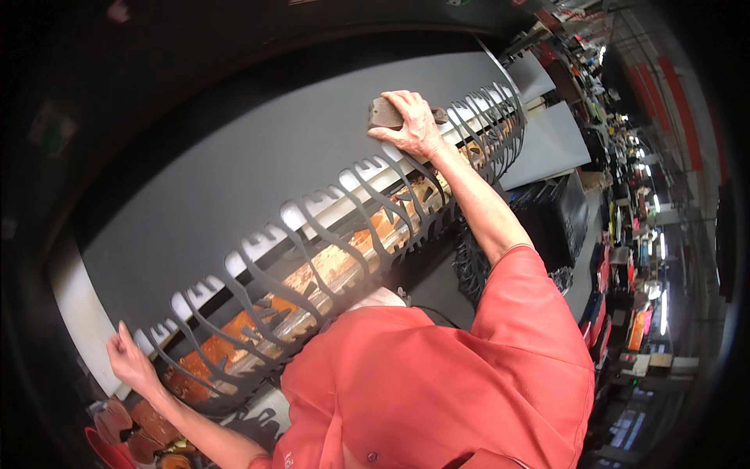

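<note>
My right hand grips a brown block at the near edge of a broad dark grey sheet. Fingers lie over the block's top, with the thumb along its near side. From that edge hangs a row of curved grey strips separated by cut-out gaps, with white board showing through along the top. Close to the left end of the row, my left hand is raised beside a white board edge. Its index finger points up and the others curl loosely; I see nothing in it.
Orange and tan patterned material shows behind the strips. Brown and red rounded pieces are piled at lower left. To the right are a black plastic-covered stack and pale sheets. Cluttered benches and lights fill the far right.
</note>
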Tool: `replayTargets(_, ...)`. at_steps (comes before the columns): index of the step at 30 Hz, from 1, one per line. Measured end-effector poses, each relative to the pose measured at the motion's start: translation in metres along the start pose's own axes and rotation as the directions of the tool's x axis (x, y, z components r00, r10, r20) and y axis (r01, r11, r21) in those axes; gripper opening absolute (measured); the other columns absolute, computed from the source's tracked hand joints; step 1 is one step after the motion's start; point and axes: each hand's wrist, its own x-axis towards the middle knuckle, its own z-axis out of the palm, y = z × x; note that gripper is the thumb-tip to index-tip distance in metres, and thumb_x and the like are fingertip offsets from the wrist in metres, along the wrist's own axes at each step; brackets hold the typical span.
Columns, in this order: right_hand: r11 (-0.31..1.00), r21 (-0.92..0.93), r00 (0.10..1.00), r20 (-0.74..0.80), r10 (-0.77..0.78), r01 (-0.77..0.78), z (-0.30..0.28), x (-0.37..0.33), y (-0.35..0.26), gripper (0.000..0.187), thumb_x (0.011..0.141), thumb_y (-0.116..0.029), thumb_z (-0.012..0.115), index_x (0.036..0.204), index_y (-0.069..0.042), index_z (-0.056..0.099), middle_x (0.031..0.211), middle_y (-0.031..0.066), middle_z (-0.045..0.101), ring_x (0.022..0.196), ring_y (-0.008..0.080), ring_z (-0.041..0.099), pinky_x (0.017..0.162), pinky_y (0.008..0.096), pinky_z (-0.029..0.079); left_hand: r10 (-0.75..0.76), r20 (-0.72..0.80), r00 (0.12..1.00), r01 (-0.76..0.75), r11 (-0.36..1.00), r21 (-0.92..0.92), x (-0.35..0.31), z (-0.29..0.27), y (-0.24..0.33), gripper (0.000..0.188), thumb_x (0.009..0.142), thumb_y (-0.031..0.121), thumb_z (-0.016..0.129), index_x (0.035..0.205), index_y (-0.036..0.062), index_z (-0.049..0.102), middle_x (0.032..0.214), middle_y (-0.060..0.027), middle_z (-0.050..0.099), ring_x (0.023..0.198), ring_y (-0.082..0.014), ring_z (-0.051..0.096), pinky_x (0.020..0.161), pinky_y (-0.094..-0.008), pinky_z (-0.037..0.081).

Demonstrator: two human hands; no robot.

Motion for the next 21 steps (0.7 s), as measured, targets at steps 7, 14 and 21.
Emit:
replayTargets(7, 0.991, 0.037, 0.990, 0.050, -0.129, 0.128, -0.017, 0.014, 0.004, 0.080, 0.075, -0.051, 0.094, 0.132, -0.002, 0.068, 0.128, 0.0184, 0.067, 0.121, 0.0372, 0.062, 0.106, 0.0480, 0.051, -0.071, -0.099, 0.993, 0.071, 0.997, 0.003, -0.008, 0.004, 0.024, 0.042, 0.103, 0.035, 0.075, 0.121, -0.0023, 0.074, 0.112, -0.0105, 0.070, 0.101, -0.0203, 0.064, 0.091, -0.0372, 0.054)
replayTargets(14, 0.864, 0.342, 0.894, 0.121, -0.432, 0.371, -0.025, 0.064, -0.153, 0.089, 0.062, -0.031, 0.100, 0.138, -0.001, 0.066, 0.136, 0.0175, 0.065, 0.126, 0.0370, 0.061, 0.108, 0.0477, 0.053, 0.100, -0.147, 0.984, -0.117, 0.986, -0.116, -0.005, 0.012, 0.028, 0.022, 0.097, 0.015, 0.082, 0.113, 0.0000, 0.081, 0.091, -0.0032, 0.067, 0.081, -0.0107, 0.059, 0.078, -0.0262, 0.051)
replayTargets(21, 0.287, 0.567, 0.351, -0.003, -0.936, 0.772, 0.014, 0.125, -0.373, 0.097, 0.057, -0.019, 0.096, 0.145, -0.004, 0.058, 0.142, 0.0148, 0.060, 0.130, 0.0367, 0.057, 0.113, 0.0503, 0.048, 0.075, -0.197, 0.977, -0.106, 0.983, -0.152, -0.012, 0.007, 0.045, 0.016, 0.095, 0.006, 0.077, 0.110, 0.0018, 0.080, 0.097, -0.0145, 0.075, 0.086, -0.0280, 0.073, 0.079, -0.0385, 0.058)
